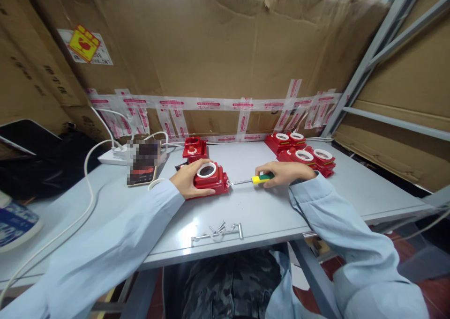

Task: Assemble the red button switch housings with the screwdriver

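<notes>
Loose screws (218, 228) lie nearest, beside a bent metal bar at the front edge of the grey desk (260, 211). Beyond them the left hand (186, 181) is wrapped around a red housing (214, 181) with a white ring on top, pressing it to the desk. The right hand (281, 173) is closed on the yellow-green handle of a screwdriver (258, 179), held level; its tip meets the housing's right side, perhaps at a screw, though that is too small to tell. More red housings (302, 152) sit behind the right hand, and a phone (142, 169) lies left.
</notes>
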Tool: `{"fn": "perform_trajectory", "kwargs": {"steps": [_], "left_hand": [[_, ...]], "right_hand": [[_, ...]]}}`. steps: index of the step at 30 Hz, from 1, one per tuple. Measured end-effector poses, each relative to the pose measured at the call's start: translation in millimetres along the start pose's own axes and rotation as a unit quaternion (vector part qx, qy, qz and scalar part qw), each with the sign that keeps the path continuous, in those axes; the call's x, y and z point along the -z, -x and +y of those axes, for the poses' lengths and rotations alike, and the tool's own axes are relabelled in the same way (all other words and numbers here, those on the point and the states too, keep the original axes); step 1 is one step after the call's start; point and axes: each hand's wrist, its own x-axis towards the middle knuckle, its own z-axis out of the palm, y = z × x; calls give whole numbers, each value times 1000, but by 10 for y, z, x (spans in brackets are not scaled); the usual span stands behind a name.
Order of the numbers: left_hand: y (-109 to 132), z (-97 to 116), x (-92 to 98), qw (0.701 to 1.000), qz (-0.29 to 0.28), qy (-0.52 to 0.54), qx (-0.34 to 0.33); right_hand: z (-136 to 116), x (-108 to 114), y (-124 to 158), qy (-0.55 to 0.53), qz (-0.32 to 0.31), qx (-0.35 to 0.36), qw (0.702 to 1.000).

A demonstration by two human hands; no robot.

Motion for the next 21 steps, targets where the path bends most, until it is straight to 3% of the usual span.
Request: {"fn": "perform_trajectory", "kwargs": {"steps": [5, 7, 13, 17, 21], "left_hand": [[6, 40, 29, 1000, 13, 9, 10], [7, 47, 50, 1000, 29, 8, 9], [9, 6, 196, 996, 76, -30, 29], [26, 13, 378, 981, 158, -66, 94], [48, 23, 516, 966, 206, -83, 133]], "right_hand": [[-89, -56, -75, -86, 170, 19, 981], [-146, -104, -130, -138, 204, 24, 969], [-183, -159, -206, -164, 229, 28, 959], [-236, -221, -298, -177, 255, 51, 949], [-397, -361, -443, -81, 219, 49, 971]]}}
